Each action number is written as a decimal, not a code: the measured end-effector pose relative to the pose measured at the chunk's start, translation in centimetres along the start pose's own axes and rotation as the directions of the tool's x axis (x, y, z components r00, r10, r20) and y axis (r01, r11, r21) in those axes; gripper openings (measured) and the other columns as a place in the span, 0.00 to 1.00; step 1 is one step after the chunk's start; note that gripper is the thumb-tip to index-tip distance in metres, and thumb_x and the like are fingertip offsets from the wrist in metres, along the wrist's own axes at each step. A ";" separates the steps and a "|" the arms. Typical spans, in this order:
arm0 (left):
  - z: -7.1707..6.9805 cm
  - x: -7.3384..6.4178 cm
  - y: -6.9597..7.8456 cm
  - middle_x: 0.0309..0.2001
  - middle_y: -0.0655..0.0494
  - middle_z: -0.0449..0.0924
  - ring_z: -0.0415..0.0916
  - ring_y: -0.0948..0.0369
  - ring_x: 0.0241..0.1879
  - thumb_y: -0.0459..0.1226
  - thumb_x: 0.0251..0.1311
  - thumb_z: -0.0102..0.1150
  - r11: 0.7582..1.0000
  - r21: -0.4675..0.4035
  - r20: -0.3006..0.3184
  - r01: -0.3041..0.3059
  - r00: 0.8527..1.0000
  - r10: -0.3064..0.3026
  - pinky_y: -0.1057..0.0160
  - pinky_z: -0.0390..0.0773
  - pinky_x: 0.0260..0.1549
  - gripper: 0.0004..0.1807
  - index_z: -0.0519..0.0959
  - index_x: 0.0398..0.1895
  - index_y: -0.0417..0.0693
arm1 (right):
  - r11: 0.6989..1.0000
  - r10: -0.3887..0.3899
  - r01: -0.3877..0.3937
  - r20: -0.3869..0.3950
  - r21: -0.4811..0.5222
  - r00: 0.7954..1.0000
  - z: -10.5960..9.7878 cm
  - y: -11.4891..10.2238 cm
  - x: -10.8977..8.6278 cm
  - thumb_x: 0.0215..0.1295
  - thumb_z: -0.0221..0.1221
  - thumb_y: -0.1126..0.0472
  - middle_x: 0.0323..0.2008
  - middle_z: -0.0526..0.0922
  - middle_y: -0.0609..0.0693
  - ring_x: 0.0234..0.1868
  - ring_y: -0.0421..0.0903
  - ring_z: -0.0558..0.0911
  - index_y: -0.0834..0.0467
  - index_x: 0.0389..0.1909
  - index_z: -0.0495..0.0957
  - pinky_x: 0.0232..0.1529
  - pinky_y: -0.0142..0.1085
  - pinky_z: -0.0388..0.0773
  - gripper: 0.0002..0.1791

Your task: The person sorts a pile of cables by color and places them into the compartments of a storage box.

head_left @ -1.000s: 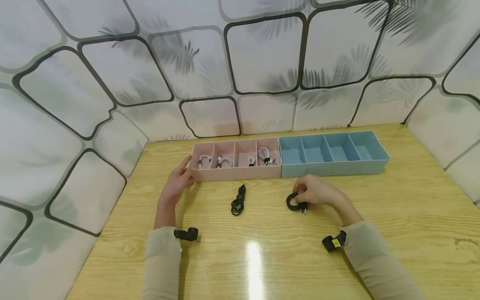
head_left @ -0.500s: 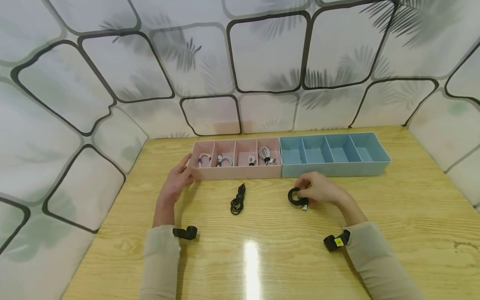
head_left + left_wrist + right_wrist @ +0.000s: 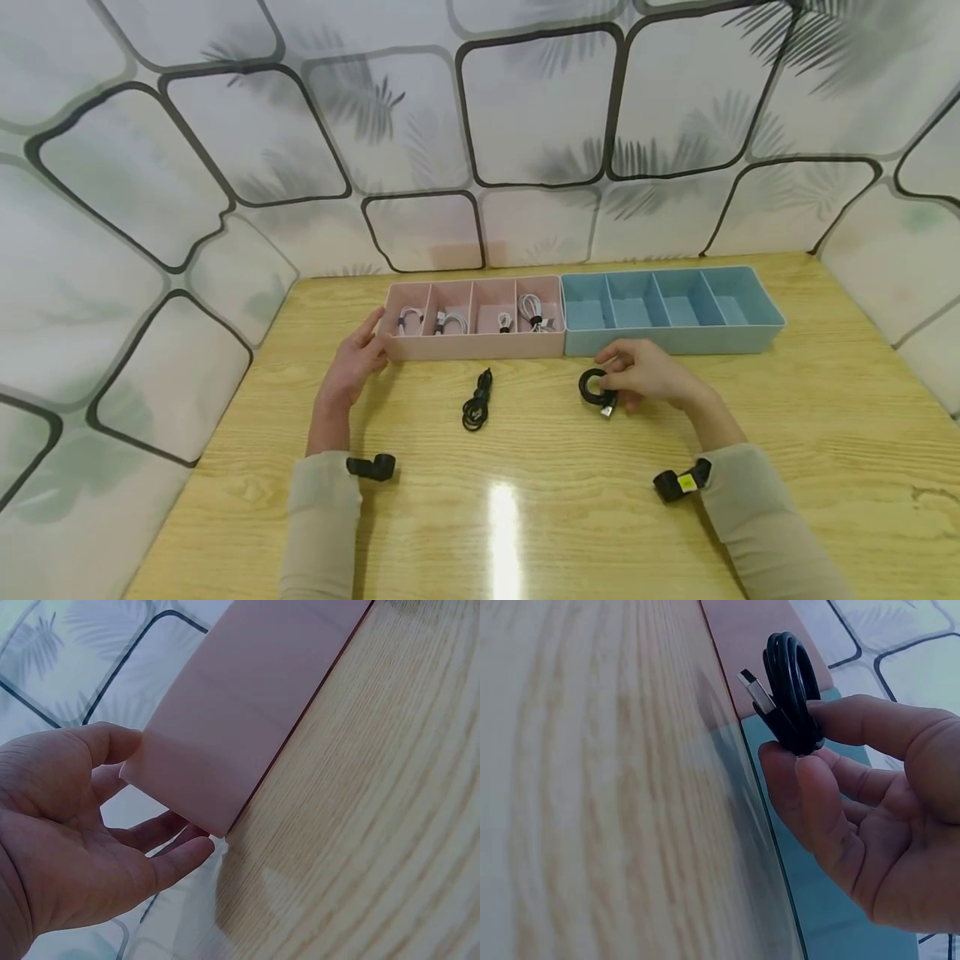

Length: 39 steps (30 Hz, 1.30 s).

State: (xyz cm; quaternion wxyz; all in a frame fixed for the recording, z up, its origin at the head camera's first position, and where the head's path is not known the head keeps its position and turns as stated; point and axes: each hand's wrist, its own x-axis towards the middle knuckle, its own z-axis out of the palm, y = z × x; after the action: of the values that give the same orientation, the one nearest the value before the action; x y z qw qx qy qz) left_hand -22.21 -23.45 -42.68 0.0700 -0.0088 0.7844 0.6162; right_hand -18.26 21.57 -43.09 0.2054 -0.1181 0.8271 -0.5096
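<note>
I'm watching the left hand (image 3: 351,368) gripping the pink box (image 3: 480,347) by its end, thumb and fingers bracketing one corner, probably steadying it. A tied black cable (image 3: 481,390) is lying between both hands' fingers. The right hand (image 3: 651,371) is pinching the coiled black cable (image 3: 784,690), seemingly keeping its plug (image 3: 757,691) clear, the blue box (image 3: 675,340) sitting beyond those fingers.

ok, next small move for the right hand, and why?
Probably lift the black coiled cable over the near wall of the blue box and lower it inside. The right hand pinches it just in front of that box, and the pink box alongside holds white cables, so black seems meant for blue.
</note>
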 end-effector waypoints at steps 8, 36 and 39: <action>0.1 0.0 -0.1 0.56 0.41 0.65 0.68 0.53 0.50 0.39 0.77 0.42 0.999 0.013 0.004 0.039 0.999 -0.039 0.60 0.72 0.50 0.31 0.50 0.80 0.60 | 0.999 -0.014 0.015 -0.036 0.041 0.999 -0.6 -0.2 -0.5 0.65 0.64 0.65 0.34 0.80 0.58 0.21 0.49 0.80 0.72 0.52 0.77 0.26 0.44 0.83 0.19; 0.0 0.5 -0.2 0.70 0.34 0.59 0.65 0.49 0.60 0.39 0.77 0.42 0.999 0.010 0.025 0.036 0.999 -0.036 0.60 0.72 0.54 0.32 0.49 0.80 0.58 | 0.943 0.000 0.072 -0.218 0.325 0.976 -2.4 -0.9 -1.4 0.64 0.65 0.66 0.36 0.80 0.48 0.38 0.45 0.86 0.71 0.52 0.70 0.41 0.46 0.84 0.21; 0.1 0.5 -0.3 0.71 0.34 0.58 0.65 0.48 0.61 0.38 0.77 0.42 0.999 0.009 0.019 0.033 0.999 -0.033 0.58 0.72 0.55 0.31 0.49 0.80 0.56 | 0.935 -0.008 0.092 -0.240 0.341 0.971 -2.3 -1.1 -1.4 0.65 0.65 0.65 0.37 0.82 0.47 0.38 0.45 0.86 0.71 0.52 0.69 0.42 0.45 0.84 0.20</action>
State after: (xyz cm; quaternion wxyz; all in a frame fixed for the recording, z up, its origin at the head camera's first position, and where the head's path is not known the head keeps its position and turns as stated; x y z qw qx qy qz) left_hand -22.63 -23.40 -42.99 0.0878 -0.0153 0.7862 0.6116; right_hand -18.09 23.44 -40.90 0.1106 -0.0398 0.7385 -0.6640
